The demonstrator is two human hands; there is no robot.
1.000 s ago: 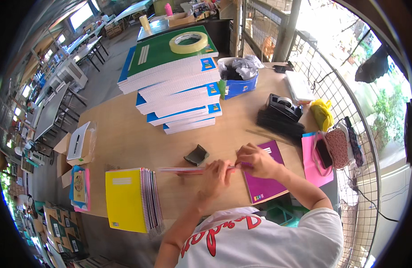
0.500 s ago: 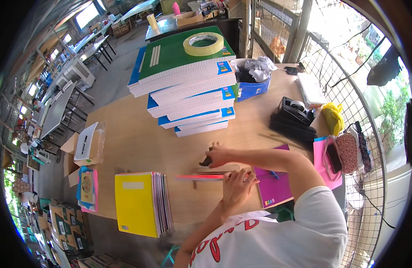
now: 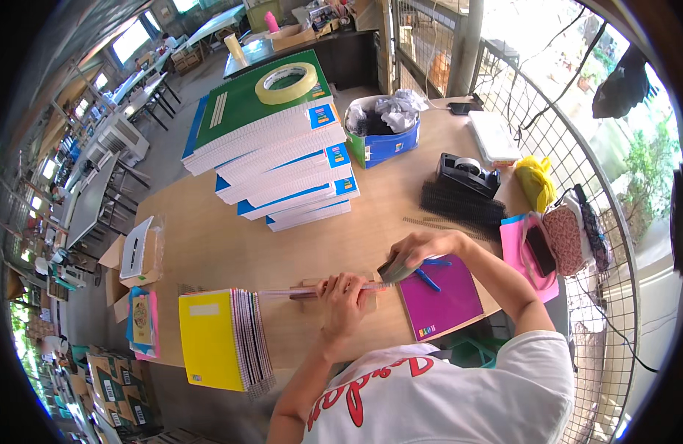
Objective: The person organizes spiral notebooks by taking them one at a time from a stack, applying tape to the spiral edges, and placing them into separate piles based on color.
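Note:
My left hand (image 3: 343,303) is closed around a thin notebook (image 3: 278,293), seen almost edge-on. It is held over a wooden block (image 3: 309,305) on the table. At the notebook's right end my right hand (image 3: 424,248) grips a dark hand tool (image 3: 394,271); its exact kind is unclear. Beneath the right hand lies a purple notebook (image 3: 441,300) with blue pens (image 3: 429,280) on it. To the left, a stack of spiral notebooks (image 3: 215,340) with a yellow cover lies at the table's near edge.
Tall piles of notebooks (image 3: 282,163) stand at the back, a tape roll (image 3: 286,83) on top. Behind them is a blue box (image 3: 389,144) of crumpled material. On the right are a tape dispenser (image 3: 467,176), black binding coils (image 3: 460,206), a yellow bundle (image 3: 534,183) and a phone (image 3: 540,250).
My right hand with the dark tool has moved right, from above the block to the notebook's right end. My left hand has shifted left along the notebook. The view has turned slightly.

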